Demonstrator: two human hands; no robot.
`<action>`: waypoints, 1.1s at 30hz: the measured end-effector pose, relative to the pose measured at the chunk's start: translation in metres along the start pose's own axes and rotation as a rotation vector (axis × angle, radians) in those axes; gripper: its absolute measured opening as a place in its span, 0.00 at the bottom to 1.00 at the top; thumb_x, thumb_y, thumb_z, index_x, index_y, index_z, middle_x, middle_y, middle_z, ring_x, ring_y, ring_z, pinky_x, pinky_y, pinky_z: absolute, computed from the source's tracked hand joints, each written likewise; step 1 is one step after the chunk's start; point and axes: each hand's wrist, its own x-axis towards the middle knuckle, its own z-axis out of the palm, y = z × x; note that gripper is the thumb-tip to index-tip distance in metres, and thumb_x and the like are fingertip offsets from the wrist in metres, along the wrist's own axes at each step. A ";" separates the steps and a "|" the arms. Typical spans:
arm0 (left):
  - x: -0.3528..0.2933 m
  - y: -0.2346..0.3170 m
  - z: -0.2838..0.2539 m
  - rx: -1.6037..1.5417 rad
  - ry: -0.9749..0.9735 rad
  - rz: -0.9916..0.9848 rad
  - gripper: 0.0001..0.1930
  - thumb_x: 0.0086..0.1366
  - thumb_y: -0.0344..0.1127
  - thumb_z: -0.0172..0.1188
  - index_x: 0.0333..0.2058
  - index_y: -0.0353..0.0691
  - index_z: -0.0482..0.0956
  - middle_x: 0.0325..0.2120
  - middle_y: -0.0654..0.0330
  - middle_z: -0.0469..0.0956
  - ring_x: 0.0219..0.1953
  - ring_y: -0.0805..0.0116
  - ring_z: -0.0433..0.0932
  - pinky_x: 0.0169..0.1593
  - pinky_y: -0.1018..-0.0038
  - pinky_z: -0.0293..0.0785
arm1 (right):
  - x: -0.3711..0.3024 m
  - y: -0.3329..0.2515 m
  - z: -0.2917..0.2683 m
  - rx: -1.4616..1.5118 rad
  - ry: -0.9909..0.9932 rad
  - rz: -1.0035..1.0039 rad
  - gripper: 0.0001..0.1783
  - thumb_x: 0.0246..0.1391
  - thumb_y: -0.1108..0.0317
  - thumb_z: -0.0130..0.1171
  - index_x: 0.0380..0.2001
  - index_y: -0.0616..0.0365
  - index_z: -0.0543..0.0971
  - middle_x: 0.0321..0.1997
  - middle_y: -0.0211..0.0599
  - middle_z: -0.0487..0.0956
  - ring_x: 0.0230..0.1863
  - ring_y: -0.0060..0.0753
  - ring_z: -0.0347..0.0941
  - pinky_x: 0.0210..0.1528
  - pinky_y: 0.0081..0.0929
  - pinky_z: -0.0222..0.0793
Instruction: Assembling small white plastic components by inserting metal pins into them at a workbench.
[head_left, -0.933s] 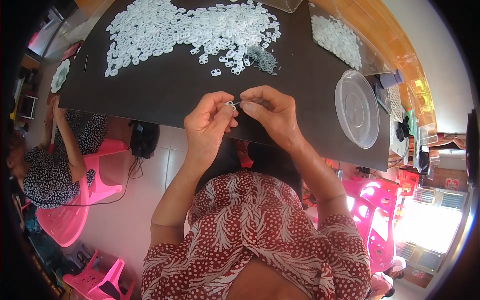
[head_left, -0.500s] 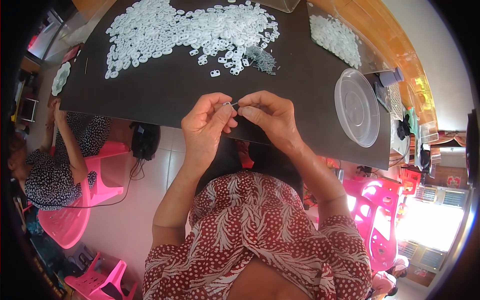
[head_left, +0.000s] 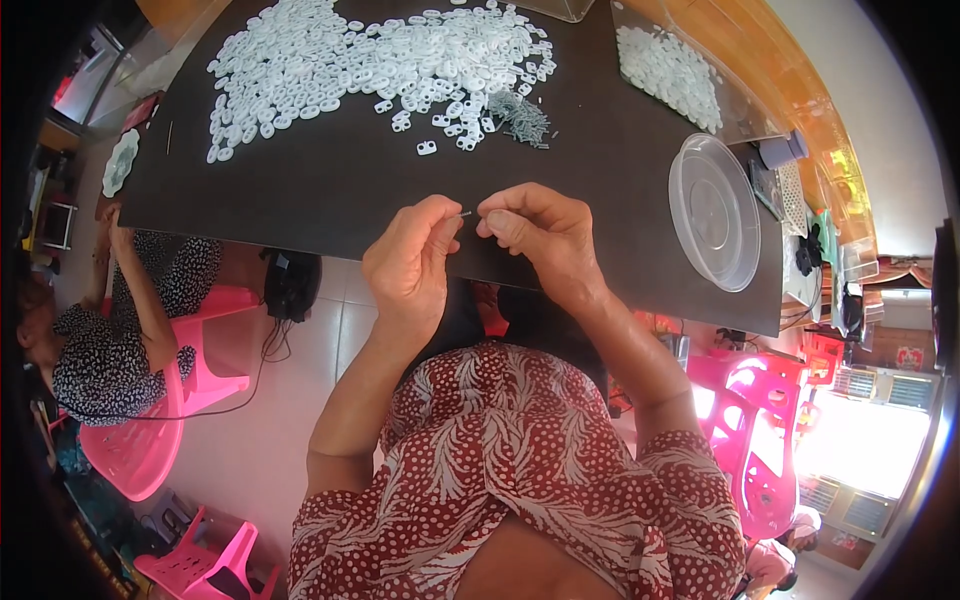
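Observation:
My left hand (head_left: 412,255) is closed in a pinch above the table's near edge. A short thin grey pin (head_left: 466,213) sticks out from its fingertips toward the right. Those fingers hide whatever else they hold. Just right of the pin, with a small gap, my right hand (head_left: 545,235) has thumb and fingers pressed together; anything between them is too small to make out. Beyond both hands lies a loose heap of small grey pins (head_left: 520,120). It touches a broad pile of small white plastic pieces (head_left: 400,60), oval and with holes.
A round clear plastic lid (head_left: 714,215) lies at the right of the dark table (head_left: 300,190). Behind it a clear tray (head_left: 740,125) holds more white pieces. At left, another person (head_left: 120,340) sits on a pink chair (head_left: 215,340) by the table.
My left hand has turned, so its fingers now cover the white piece that showed before. The pin has come away from my right fingertips, leaving a small gap.

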 end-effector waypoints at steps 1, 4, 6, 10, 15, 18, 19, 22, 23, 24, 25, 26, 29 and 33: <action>-0.001 0.000 0.001 -0.001 -0.002 0.000 0.07 0.59 0.19 0.57 0.36 0.33 0.76 0.27 0.61 0.75 0.24 0.78 0.73 0.26 0.82 0.72 | -0.001 0.000 0.001 0.018 -0.001 0.010 0.09 0.54 0.69 0.57 0.36 0.63 0.78 0.29 0.31 0.79 0.28 0.14 0.69 0.28 0.12 0.62; -0.002 -0.002 0.000 -0.022 -0.009 -0.004 0.07 0.58 0.19 0.57 0.36 0.33 0.76 0.27 0.61 0.75 0.25 0.78 0.73 0.28 0.82 0.73 | -0.001 -0.003 0.004 0.071 -0.001 0.024 0.07 0.53 0.73 0.56 0.34 0.65 0.78 0.27 0.31 0.78 0.28 0.15 0.70 0.29 0.14 0.66; -0.004 -0.005 -0.003 -0.067 -0.068 -0.076 0.06 0.61 0.24 0.56 0.38 0.32 0.76 0.32 0.60 0.76 0.29 0.78 0.76 0.31 0.84 0.71 | -0.001 -0.004 0.005 0.092 -0.001 0.041 0.07 0.53 0.72 0.56 0.34 0.65 0.78 0.27 0.30 0.78 0.27 0.14 0.70 0.28 0.14 0.65; -0.004 0.002 -0.002 -0.171 -0.085 -0.233 0.07 0.62 0.24 0.55 0.39 0.31 0.76 0.32 0.60 0.77 0.31 0.76 0.76 0.34 0.83 0.72 | -0.002 0.000 0.004 0.111 0.028 0.060 0.08 0.53 0.71 0.57 0.34 0.64 0.78 0.27 0.30 0.78 0.26 0.13 0.68 0.26 0.12 0.63; -0.002 0.005 0.000 -0.305 -0.076 -0.306 0.09 0.61 0.22 0.55 0.41 0.29 0.76 0.34 0.57 0.77 0.31 0.75 0.76 0.35 0.81 0.73 | -0.002 0.000 0.002 0.089 0.040 0.074 0.08 0.53 0.70 0.57 0.34 0.64 0.78 0.27 0.31 0.79 0.27 0.14 0.69 0.27 0.13 0.63; -0.004 0.000 0.002 -0.449 -0.008 -0.368 0.10 0.60 0.21 0.55 0.41 0.28 0.75 0.34 0.55 0.78 0.31 0.73 0.77 0.33 0.80 0.75 | -0.002 -0.001 0.004 0.096 0.042 0.087 0.08 0.52 0.70 0.57 0.34 0.64 0.77 0.27 0.30 0.78 0.26 0.14 0.69 0.27 0.13 0.63; -0.003 0.002 0.002 -0.447 -0.007 -0.368 0.10 0.60 0.21 0.55 0.41 0.28 0.75 0.34 0.55 0.78 0.31 0.73 0.77 0.33 0.80 0.75 | -0.001 -0.002 0.005 0.086 0.040 0.101 0.09 0.53 0.70 0.57 0.35 0.64 0.78 0.27 0.31 0.78 0.27 0.15 0.70 0.28 0.13 0.62; 0.001 0.006 0.002 -0.477 0.022 -0.423 0.12 0.60 0.21 0.55 0.43 0.28 0.74 0.33 0.54 0.78 0.30 0.72 0.78 0.32 0.79 0.75 | 0.000 -0.001 0.003 0.077 0.036 0.094 0.09 0.52 0.70 0.58 0.35 0.65 0.77 0.27 0.31 0.78 0.27 0.15 0.70 0.27 0.13 0.62; 0.001 0.007 0.003 -0.477 0.030 -0.438 0.13 0.60 0.21 0.55 0.44 0.28 0.73 0.32 0.54 0.78 0.30 0.72 0.78 0.32 0.80 0.75 | -0.001 -0.001 0.003 0.078 0.035 0.094 0.09 0.52 0.70 0.58 0.35 0.65 0.77 0.27 0.31 0.78 0.27 0.15 0.70 0.27 0.13 0.62; 0.002 0.008 0.003 -0.477 0.038 -0.452 0.14 0.59 0.20 0.56 0.45 0.28 0.72 0.32 0.54 0.78 0.29 0.72 0.78 0.31 0.80 0.75 | -0.001 -0.001 0.004 0.092 0.028 0.066 0.09 0.52 0.71 0.58 0.35 0.65 0.77 0.27 0.31 0.78 0.27 0.14 0.70 0.27 0.13 0.62; 0.002 0.007 0.003 -0.477 0.038 -0.452 0.14 0.59 0.20 0.56 0.45 0.28 0.72 0.32 0.54 0.78 0.29 0.72 0.78 0.31 0.80 0.75 | -0.001 -0.002 0.005 0.107 0.022 0.039 0.09 0.52 0.71 0.58 0.35 0.65 0.77 0.27 0.31 0.78 0.27 0.14 0.70 0.27 0.12 0.62; 0.001 0.006 0.002 -0.489 0.035 -0.463 0.15 0.59 0.20 0.56 0.46 0.28 0.72 0.32 0.54 0.78 0.29 0.73 0.77 0.31 0.80 0.74 | 0.000 -0.004 0.006 0.107 0.021 0.039 0.09 0.52 0.71 0.58 0.35 0.65 0.77 0.27 0.31 0.78 0.27 0.14 0.70 0.27 0.12 0.62; 0.000 0.004 0.002 -0.485 0.023 -0.471 0.15 0.59 0.20 0.56 0.46 0.28 0.71 0.31 0.55 0.78 0.28 0.73 0.77 0.30 0.81 0.74 | 0.001 -0.007 0.010 0.089 0.010 0.032 0.05 0.52 0.76 0.56 0.31 0.68 0.75 0.28 0.34 0.78 0.28 0.17 0.72 0.31 0.15 0.68; -0.001 0.005 0.002 -0.459 0.013 -0.471 0.15 0.59 0.21 0.56 0.46 0.28 0.72 0.30 0.57 0.78 0.26 0.75 0.76 0.28 0.82 0.73 | 0.003 0.000 0.011 0.072 0.025 -0.025 0.04 0.52 0.76 0.55 0.28 0.67 0.75 0.25 0.30 0.77 0.27 0.14 0.70 0.30 0.14 0.66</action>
